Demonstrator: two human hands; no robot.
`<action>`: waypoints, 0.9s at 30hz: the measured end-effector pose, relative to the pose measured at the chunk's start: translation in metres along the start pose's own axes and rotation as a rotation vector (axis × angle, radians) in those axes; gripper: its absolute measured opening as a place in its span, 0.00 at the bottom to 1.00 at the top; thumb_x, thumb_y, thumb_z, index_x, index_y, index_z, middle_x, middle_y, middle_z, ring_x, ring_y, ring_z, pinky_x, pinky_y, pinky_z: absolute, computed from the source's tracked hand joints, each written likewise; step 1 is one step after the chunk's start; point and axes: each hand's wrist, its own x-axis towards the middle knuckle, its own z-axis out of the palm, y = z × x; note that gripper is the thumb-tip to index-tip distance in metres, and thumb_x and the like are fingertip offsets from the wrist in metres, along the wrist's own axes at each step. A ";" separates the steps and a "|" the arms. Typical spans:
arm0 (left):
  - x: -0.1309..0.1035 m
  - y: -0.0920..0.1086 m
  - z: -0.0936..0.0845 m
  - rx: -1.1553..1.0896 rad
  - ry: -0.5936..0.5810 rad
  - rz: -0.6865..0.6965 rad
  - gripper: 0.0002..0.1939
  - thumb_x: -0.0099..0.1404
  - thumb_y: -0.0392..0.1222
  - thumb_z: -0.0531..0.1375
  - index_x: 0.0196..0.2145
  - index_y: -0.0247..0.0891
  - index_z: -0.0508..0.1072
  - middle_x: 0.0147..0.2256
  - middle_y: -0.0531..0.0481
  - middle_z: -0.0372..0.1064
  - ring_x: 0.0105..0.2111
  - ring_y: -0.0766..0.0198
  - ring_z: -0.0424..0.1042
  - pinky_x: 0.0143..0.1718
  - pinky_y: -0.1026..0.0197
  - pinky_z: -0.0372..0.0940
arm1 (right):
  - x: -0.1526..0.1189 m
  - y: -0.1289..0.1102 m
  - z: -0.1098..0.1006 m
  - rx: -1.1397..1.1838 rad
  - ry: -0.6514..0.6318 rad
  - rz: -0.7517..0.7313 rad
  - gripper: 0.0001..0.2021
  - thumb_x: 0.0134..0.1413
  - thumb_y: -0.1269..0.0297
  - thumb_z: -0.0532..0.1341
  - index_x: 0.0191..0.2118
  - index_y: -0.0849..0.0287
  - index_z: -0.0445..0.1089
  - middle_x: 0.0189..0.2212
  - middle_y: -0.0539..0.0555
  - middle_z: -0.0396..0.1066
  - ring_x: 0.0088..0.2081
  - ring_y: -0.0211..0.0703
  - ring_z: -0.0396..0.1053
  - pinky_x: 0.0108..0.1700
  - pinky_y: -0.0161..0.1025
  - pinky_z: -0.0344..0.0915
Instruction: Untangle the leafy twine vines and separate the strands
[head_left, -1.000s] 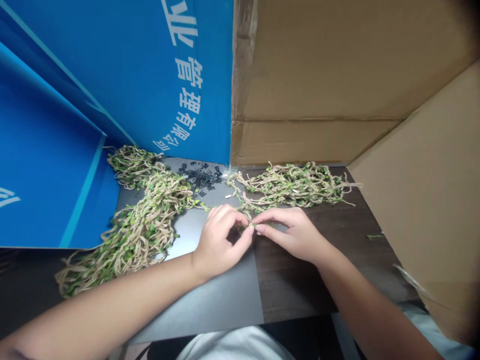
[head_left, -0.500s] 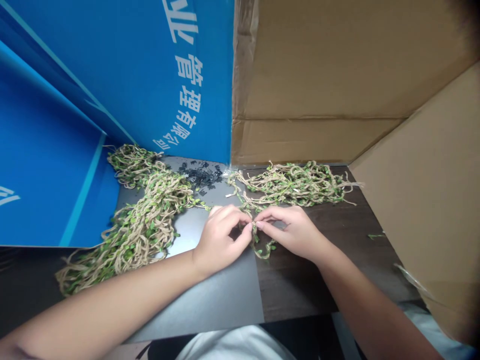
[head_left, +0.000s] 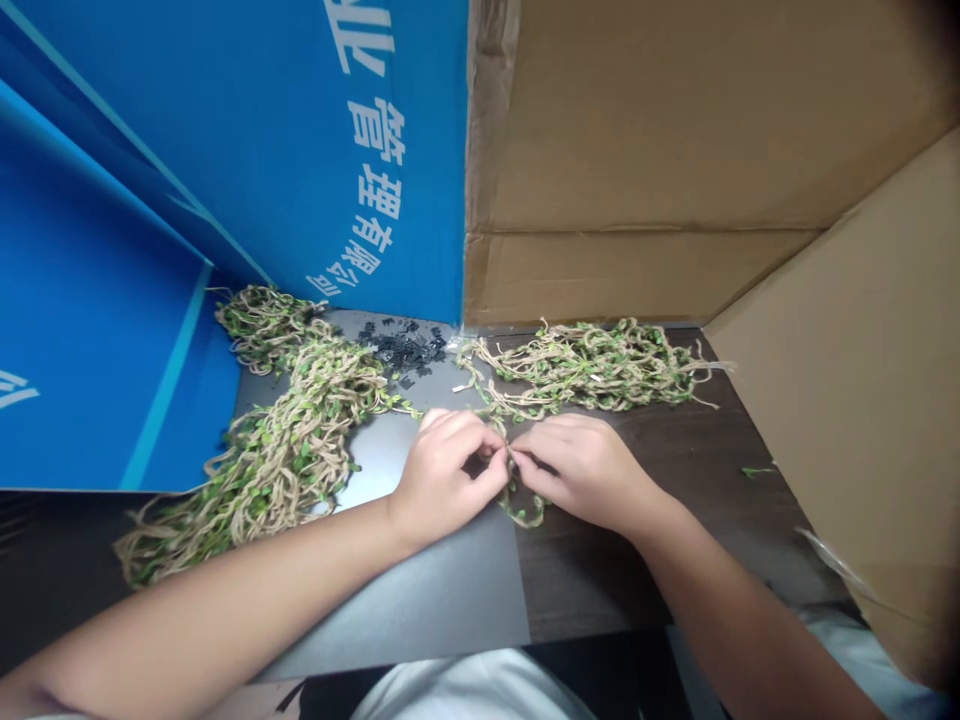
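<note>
A thin twine strand with small green leaves [head_left: 528, 516] hangs in a loop below my fingertips, over the dark tabletop. My left hand [head_left: 454, 465] pinches it between thumb and forefinger. My right hand [head_left: 574, 465] pinches at the same spot from the other side, its fingertips almost touching the left ones. The exact point of contact is too small to make out. Just beyond my hands lies a bundle of leafy twine [head_left: 600, 368]. A larger tangled heap of the same twine [head_left: 292, 450] spreads to the left, beside my left forearm.
Small black pieces [head_left: 405, 350] lie scattered between the twine heaps. Blue panels [head_left: 262, 130] with white characters stand at the back left, and cardboard walls [head_left: 645, 120] rise at the back and right. A green scrap [head_left: 757, 471] lies at the right.
My right hand has turned slightly, and its fingers have drawn closer together at the strand. The hanging loop has shifted a little. My left hand has barely moved.
</note>
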 end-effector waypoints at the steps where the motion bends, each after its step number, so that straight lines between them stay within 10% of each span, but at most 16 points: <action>1: 0.000 0.000 0.000 -0.002 -0.003 -0.007 0.04 0.68 0.34 0.63 0.34 0.38 0.75 0.31 0.54 0.72 0.34 0.65 0.70 0.44 0.57 0.59 | 0.000 0.000 0.000 -0.020 0.007 -0.019 0.09 0.69 0.71 0.60 0.36 0.59 0.75 0.28 0.52 0.76 0.30 0.42 0.71 0.38 0.40 0.63; 27: 0.002 -0.001 -0.001 0.085 -0.084 0.003 0.06 0.67 0.36 0.59 0.30 0.37 0.71 0.27 0.53 0.68 0.31 0.64 0.67 0.41 0.56 0.57 | 0.003 0.000 0.000 0.063 0.035 -0.003 0.05 0.67 0.70 0.60 0.40 0.57 0.74 0.33 0.52 0.79 0.34 0.42 0.73 0.43 0.42 0.64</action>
